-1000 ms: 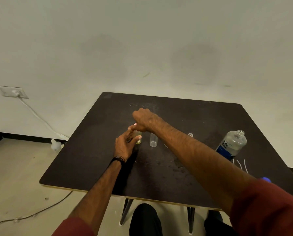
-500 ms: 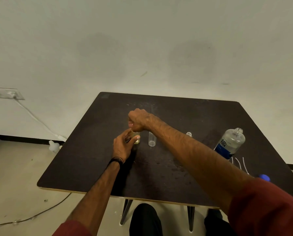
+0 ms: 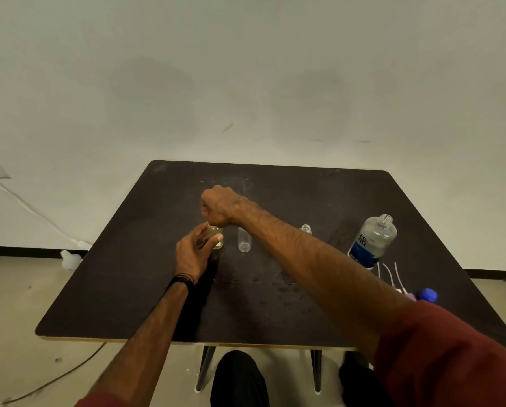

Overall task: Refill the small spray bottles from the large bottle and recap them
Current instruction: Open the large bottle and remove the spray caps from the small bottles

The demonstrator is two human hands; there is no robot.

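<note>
On the dark table [image 3: 275,304], my left hand [image 3: 193,254] grips a small spray bottle [image 3: 216,236] holding yellowish liquid. My right hand [image 3: 221,205] is curled over that bottle's top, and whatever it holds there is hidden by its fingers. A second small clear bottle [image 3: 244,239] stands uncapped just to the right. A third small bottle [image 3: 305,229] peeks out behind my right forearm. The large clear bottle [image 3: 373,240] with a blue label stands uncapped at the right.
Spray tops with thin white tubes [image 3: 391,273] and a blue cap [image 3: 427,295] lie near the table's right front. A white cable [image 3: 31,210] runs from a wall socket to the floor at the left, beside a white object [image 3: 69,257].
Both hands stay on the small yellowish bottle. My right hand has shifted slightly over its top; the view has drifted a little.
</note>
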